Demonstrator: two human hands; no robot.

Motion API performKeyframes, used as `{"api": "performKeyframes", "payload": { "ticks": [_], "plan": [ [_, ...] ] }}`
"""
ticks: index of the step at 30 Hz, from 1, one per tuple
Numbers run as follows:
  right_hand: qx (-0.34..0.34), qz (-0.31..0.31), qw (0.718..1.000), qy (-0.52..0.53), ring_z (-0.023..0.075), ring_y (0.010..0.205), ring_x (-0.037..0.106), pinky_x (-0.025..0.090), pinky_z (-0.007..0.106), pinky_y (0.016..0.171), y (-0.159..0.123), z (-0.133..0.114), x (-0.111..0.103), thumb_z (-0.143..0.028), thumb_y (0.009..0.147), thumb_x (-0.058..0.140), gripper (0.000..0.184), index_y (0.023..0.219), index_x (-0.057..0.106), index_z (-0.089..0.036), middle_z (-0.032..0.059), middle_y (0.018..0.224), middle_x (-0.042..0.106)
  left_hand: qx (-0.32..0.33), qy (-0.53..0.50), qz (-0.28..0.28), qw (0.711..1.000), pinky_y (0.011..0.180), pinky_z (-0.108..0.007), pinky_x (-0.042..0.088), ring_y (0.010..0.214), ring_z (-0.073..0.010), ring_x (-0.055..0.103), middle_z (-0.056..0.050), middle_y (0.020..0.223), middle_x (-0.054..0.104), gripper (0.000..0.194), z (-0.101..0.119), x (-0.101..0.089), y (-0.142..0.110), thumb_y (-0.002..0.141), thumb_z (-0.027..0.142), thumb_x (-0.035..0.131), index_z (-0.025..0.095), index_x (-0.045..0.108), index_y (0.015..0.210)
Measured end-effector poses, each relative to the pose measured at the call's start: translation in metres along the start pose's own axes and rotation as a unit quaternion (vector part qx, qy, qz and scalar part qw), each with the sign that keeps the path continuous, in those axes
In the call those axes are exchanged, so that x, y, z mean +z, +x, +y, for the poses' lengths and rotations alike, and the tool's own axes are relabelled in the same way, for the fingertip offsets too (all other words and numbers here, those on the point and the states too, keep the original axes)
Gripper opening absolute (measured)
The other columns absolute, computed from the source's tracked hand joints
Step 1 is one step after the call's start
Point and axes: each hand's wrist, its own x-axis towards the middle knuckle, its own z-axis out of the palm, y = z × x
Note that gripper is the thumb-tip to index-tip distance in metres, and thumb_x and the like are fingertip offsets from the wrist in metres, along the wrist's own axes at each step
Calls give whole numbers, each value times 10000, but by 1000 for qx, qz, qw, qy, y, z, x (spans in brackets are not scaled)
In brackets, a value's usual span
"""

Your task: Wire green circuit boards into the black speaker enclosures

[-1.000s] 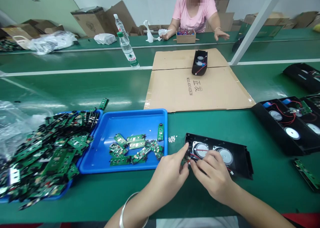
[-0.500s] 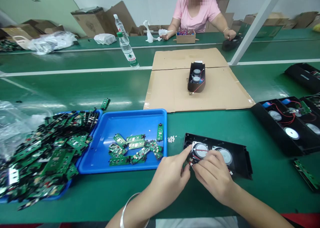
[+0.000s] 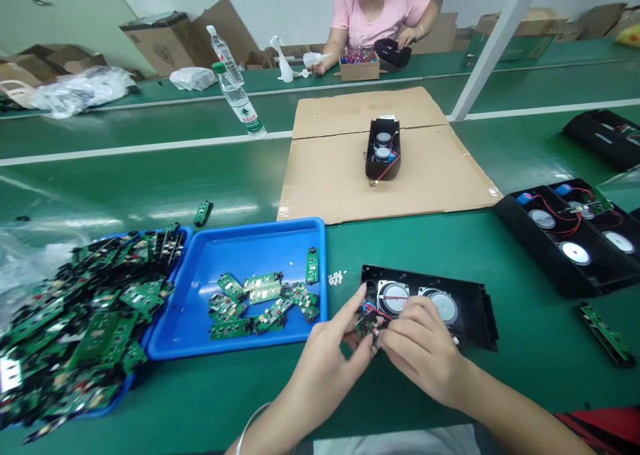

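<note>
My left hand (image 3: 333,345) is closed on a small green circuit board (image 3: 367,322), gripped between thumb and fingers. My right hand (image 3: 427,348) is pinched at the board's right edge, beside thin red wires; whatever lies between its fingertips is hidden. Under and behind both hands lies an open black speaker housing (image 3: 470,308) with two round speakers, the left one (image 3: 394,298) crossed by a red wire. A few small white bits (image 3: 336,278) are scattered on the green table left of the housing.
A blue tray (image 3: 200,255) with several circuit boards sits left, beside a heaped pile of boards (image 3: 100,328). More black housings (image 3: 565,255) stand right. Ahead, a cardboard sheet (image 3: 330,188) bears another housing (image 3: 384,152). A co-worker (image 3: 375,15) sits opposite, near bottles (image 3: 240,105).
The circuit board in my left hand has tilted up and shows more clearly between the fingers. The view has shifted slightly. Across the table, the co-worker has brought a black part beside the small box.
</note>
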Motion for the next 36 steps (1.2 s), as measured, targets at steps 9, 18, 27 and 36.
{"api": "performKeyframes", "payload": {
  "ticks": [9,18,27,36],
  "plan": [
    [131,-232,959,-100,151,808,594,470,273,689,-27,53,-63,4,811,472,301,943,626,-218,30,944,633,-177,-197,-41,963,650,-246,509,697,-142,610,5,783,620,143,-18,-3,-11,869,352,520,215,527,909],
    [164,-311,927,-134,140,619,602,353,238,493,-18,62,-35,-30,801,533,284,1047,547,-172,34,859,643,-231,-314,-56,919,728,-309,569,754,-142,622,17,862,598,274,0,34,-5,819,398,607,224,449,960],
    [291,-207,922,149,126,754,641,475,215,683,-15,69,-53,-94,887,492,189,831,637,-200,-4,832,687,-268,-309,-17,912,765,-361,587,798,-199,697,-15,835,670,387,16,43,5,833,485,552,228,361,1050],
    [348,-129,900,228,131,648,638,490,218,611,-31,69,-60,-241,874,572,149,765,658,-190,1,728,693,-243,-309,-5,919,750,-370,596,825,-225,710,-51,841,699,343,28,64,22,874,404,512,203,335,1089]
  ]
}}
